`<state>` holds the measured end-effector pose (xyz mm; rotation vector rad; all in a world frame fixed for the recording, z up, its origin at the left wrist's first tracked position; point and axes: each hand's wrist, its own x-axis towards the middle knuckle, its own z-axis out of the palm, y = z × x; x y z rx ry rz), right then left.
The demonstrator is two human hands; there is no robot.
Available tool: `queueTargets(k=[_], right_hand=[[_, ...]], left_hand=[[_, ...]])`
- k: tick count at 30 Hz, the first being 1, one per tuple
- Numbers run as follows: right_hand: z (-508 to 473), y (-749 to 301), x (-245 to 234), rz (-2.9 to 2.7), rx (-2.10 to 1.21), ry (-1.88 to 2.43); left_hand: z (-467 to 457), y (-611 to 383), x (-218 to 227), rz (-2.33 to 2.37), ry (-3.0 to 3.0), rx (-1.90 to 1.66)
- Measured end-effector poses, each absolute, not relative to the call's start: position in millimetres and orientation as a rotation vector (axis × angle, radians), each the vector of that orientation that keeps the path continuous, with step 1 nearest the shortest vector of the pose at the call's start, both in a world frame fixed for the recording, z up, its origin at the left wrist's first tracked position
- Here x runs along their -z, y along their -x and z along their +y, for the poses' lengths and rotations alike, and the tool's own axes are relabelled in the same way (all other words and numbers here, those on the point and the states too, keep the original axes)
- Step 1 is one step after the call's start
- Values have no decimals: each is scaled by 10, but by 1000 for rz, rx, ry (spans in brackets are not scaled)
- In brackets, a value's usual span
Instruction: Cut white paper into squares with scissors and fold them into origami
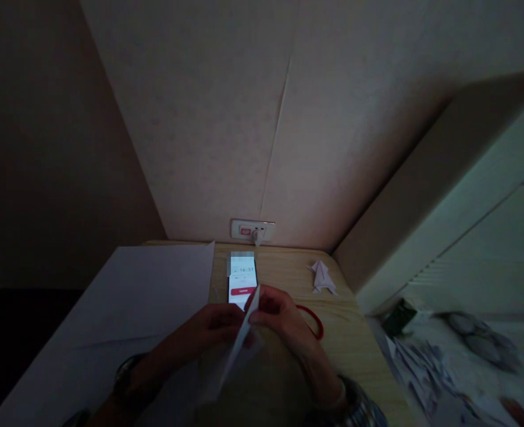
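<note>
A folded sheet of white paper (237, 347) is held up on edge between my two hands, above the wooden tabletop. My right hand (277, 311) pinches its upper right edge between thumb and fingers. On the other side, my left hand (221, 323) has its curled fingers against the paper, partly hidden in shadow. Just beyond the hands lies a phone (243, 279) with a lit screen showing a time readout and a red button. A red ring-shaped loop (318, 323) lies by my right wrist, partly covered by it.
A small folded paper figure (322, 277) lies at the table's (284, 261) far right. Large white sheets (155, 290) cover the left side. A wall socket (252, 229) with a plug sits behind the phone. Papers (431, 373) and other items lie lower right, beyond the table edge.
</note>
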<state>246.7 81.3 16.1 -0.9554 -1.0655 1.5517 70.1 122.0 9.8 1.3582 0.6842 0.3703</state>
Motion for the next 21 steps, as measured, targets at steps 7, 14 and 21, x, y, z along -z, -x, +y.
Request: queueTargets(k=[7,14,21], right_hand=[[853,-2503,-141,-1026,-1252,1141],[865,-2482,-97,-1068,-1140,1199],[858,-2459,-101,-1238,-1200,1194]], left_hand=[[1209,-619,-199,889,-1250,-538],[1187,-655,-249,950,-1279,-458],[1209,-659,-240,1042,-1224,-586]])
